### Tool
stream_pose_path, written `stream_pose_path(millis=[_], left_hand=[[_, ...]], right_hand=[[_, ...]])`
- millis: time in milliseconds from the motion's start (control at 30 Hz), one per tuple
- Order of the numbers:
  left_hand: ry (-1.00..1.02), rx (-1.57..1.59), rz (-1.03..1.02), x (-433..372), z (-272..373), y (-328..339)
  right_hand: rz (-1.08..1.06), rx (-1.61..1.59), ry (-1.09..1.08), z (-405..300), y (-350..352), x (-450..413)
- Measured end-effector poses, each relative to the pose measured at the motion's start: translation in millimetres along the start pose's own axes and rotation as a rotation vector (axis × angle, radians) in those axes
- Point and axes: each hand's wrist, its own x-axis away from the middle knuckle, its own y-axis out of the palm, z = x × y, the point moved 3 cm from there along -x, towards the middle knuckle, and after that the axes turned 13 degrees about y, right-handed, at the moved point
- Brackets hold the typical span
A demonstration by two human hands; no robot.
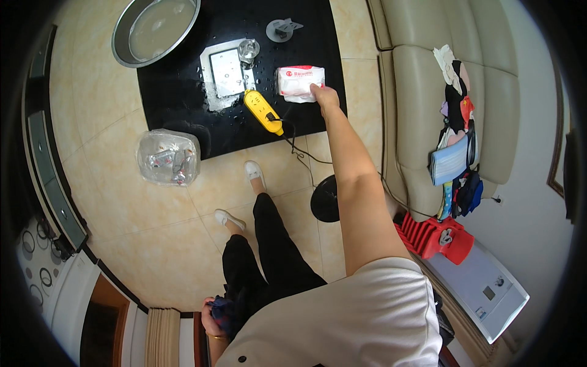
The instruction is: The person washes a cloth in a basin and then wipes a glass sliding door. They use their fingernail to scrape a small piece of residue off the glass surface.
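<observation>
A white soft pack of paper tissues (300, 81) with red printing lies at the right side of the black table (174, 98). My right hand (326, 97) reaches out to it and grips its near right corner, thumb on top; the other fingers are mostly hidden. Down by my hip, my left hand (212, 319) clutches a crumpled dark blue and red cloth (223, 314). A yellow power strip (261, 111) with a black plug in it rests left of the tissues. Beyond the strip, a clear glass (249, 49) stands at the edge of a wet white-framed panel (213, 69).
A metal basin (120, 43) of cloudy water overhangs the table's far left corner. A grey disc-shaped stand (279, 31) sits farther back. On the floor are a bin with a clear plastic liner (169, 158), a black round stool (324, 199) and trailing cords (312, 157). Clothes cover part of the sofa (412, 114).
</observation>
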Motion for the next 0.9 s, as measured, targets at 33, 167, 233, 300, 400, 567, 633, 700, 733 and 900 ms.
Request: stream_pose_path(millis=[33,167,233,300,400,567,633,700,733,900], left_hand=[[-0.005,-0.001,0.008,2,-1,-4],[0.004,-0.037,-0.058,6,3,6],[-0.053,0.072,-0.044,16,19,38],[-0.028,0.042,-0.062,12,25,44],[0.0,0.018,-0.109,13,38,59],[0.144,-0.165,-0.193,10,46,53],[0.262,-0.36,-0.228,9,60,60],[0.188,-0.487,-0.328,6,68,64],[0.23,-0.541,-0.4,6,76,69],[0.149,-0.487,-0.748,-37,81,97]], right_hand=[[-0.056,0.036,-0.04,-7,0,11],[-0.165,-0.299,-0.132,-24,-5,30],[-0.223,-0.338,-0.133,-43,-25,64],[-0.274,-0.387,-0.128,-54,-48,95],[-0.427,-0.655,-0.099,-52,-69,130],[-0.504,-0.807,-0.196,-37,-101,202],[-0.651,-0.765,-0.187,-16,-100,234],[-0.78,-0.749,-0.05,-3,-100,290],[-0.897,-0.791,0.017,8,-98,313],[-1.356,-0.986,0.147,46,-118,432]])
